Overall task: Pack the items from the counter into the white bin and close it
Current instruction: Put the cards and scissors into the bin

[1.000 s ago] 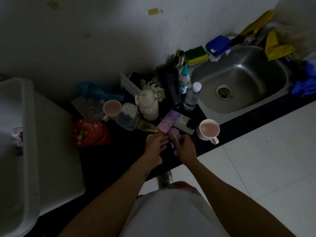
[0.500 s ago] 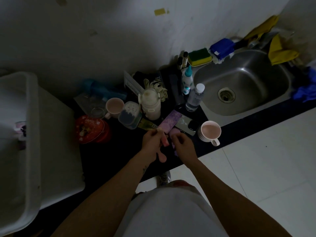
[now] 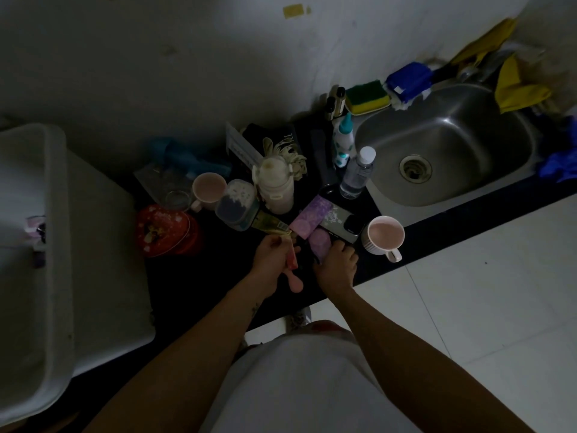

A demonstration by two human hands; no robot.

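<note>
My left hand [image 3: 271,260] grips a pink long-handled thing [image 3: 293,275] whose rounded end sticks out below my fist. My right hand [image 3: 335,264] curls its fingers round a small lilac item [image 3: 319,243] lying on the dark counter [image 3: 199,285]. Just beyond lie a purple packet [image 3: 310,216], a gold tube [image 3: 271,224] and a phone [image 3: 342,223]. The white bin [image 3: 53,232] stands open at the far left, its lid [image 3: 106,264] beside it; a small item rests inside.
Crowding the counter are two pink mugs [image 3: 385,237] [image 3: 208,188], a cream flask [image 3: 276,185], a clear bottle [image 3: 357,173], a lidded tub [image 3: 239,204] and a red tin [image 3: 167,231]. The steel sink [image 3: 443,145] sits right, with sponges and cloths behind.
My left hand has lifted the pink thing off the counter and drawn it slightly toward me. My right hand has stayed at the lilac item.
</note>
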